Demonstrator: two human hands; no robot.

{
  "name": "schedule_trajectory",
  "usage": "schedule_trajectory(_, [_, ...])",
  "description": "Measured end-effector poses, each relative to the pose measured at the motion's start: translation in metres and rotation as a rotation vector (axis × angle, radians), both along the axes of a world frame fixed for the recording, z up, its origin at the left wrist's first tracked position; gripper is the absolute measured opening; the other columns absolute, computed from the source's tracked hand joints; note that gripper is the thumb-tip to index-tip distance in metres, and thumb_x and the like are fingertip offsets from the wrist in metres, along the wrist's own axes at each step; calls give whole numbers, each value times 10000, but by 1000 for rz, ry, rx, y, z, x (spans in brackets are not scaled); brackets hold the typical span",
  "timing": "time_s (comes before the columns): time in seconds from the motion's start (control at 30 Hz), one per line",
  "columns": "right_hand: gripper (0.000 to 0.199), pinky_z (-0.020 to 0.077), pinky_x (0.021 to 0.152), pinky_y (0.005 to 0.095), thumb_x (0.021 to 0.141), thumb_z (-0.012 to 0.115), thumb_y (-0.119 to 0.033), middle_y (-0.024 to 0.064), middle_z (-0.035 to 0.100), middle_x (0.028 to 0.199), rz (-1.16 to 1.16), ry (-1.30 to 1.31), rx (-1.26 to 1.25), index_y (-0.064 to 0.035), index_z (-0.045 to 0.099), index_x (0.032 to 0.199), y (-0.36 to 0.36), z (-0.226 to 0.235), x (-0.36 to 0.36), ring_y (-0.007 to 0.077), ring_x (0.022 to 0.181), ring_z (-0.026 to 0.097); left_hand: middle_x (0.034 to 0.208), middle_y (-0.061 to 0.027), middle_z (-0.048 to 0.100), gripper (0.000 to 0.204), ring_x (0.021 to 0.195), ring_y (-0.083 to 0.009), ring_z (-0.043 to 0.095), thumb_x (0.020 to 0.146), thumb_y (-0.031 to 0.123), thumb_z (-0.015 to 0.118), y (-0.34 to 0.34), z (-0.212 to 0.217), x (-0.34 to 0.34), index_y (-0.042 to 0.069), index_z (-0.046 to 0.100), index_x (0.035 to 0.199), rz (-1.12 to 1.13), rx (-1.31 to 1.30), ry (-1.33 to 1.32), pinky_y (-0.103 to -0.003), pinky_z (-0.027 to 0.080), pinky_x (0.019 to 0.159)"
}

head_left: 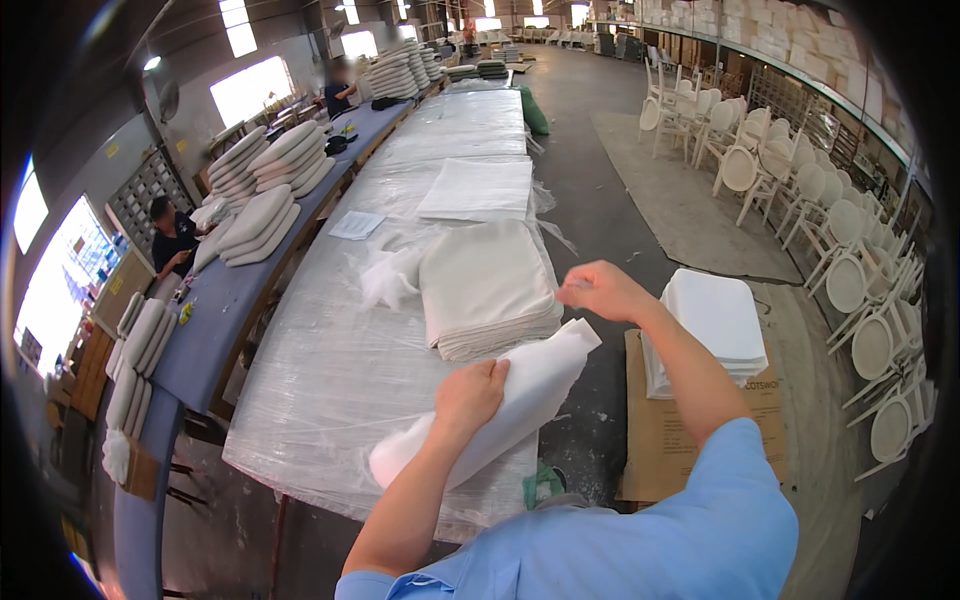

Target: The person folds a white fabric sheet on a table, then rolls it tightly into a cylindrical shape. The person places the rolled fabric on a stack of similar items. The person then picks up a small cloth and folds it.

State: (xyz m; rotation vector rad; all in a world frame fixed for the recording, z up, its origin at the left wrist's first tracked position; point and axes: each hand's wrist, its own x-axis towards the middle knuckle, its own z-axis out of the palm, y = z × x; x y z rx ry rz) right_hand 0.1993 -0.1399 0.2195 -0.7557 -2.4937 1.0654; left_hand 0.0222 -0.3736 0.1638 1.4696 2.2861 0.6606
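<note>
My left hand [470, 396] grips a soft white roll of sheet material [520, 400] from above, its fingers wrapped over the upper edge. The roll lies slanted across the near end of the plastic-covered table [300, 400], one end toward my right hand. My right hand [603, 290] is raised beyond that end, its fingers closed together; whatever they hold, if anything, is too small to make out. A stack of cream fabric pieces [485, 280] lies just past the roll. To its left is a crumpled clear plastic film [390, 275].
White sheets [478, 190] and a paper [357, 225] lie farther up the table. At right, a white stack [712, 320] rests on cardboard [700, 440]. Chair frames [845, 283] line the far right. Cushions [262, 225] pile on a blue bench [210, 340], where other people sit.
</note>
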Motion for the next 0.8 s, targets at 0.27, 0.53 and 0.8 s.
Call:
schedule_trajectory(0.27, [365,514,739,449,840,786,-361,195,695,860,164,-106,199,-26,696,951,-25,-35,8,370,820,681,1053,-210,743,480,1020,-428,679,1061,430,426,9,4,-7,67,740,1071,6,-26,-11,-523,502,880])
schedule_trajectory(0.53, [337,507,746,435,868,764,-354,148,681,848,255,-51,259,-35,684,943,3,-43,-18,350,832,664,977,-212,738,502,979,-430,681,1076,453,400,3,9,0,58,704,1010,10,-47,4,-532,496,864])
schedule_trajectory(0.8, [251,483,717,344,961,717,-328,68,655,777,438,-243,-40,-77,695,955,20,-49,-29,149,764,575,942,-225,730,475,946,-440,681,1073,430,433,4,8,5,48,692,961,33,-74,-14,-545,497,848])
